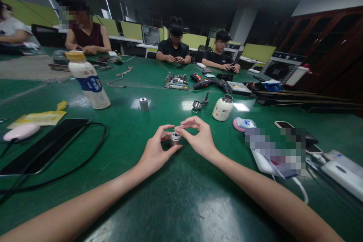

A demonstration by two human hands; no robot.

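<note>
In front of me on the green table stands a small metal cylinder (176, 140), upright, with a ringed top and a dark centre. My left hand (157, 145) curls around it, thumb at its near side and fingers behind. From the right, my right hand (198, 136) reaches over its top with thumb and fingers pinched together. Whether a small part sits between those fingertips is too small to tell. Farther off to the left stands another silver cylinder (144, 104), with a small stub on top.
A milk bottle (92, 83) and a tablet (45, 145) with a looping black cable lie left. Beyond my hands are a flask (223, 108), its metal lid (197, 106), a circuit board (176, 82) and power drills (202, 84). Phones and pouches lie right; several people sit opposite.
</note>
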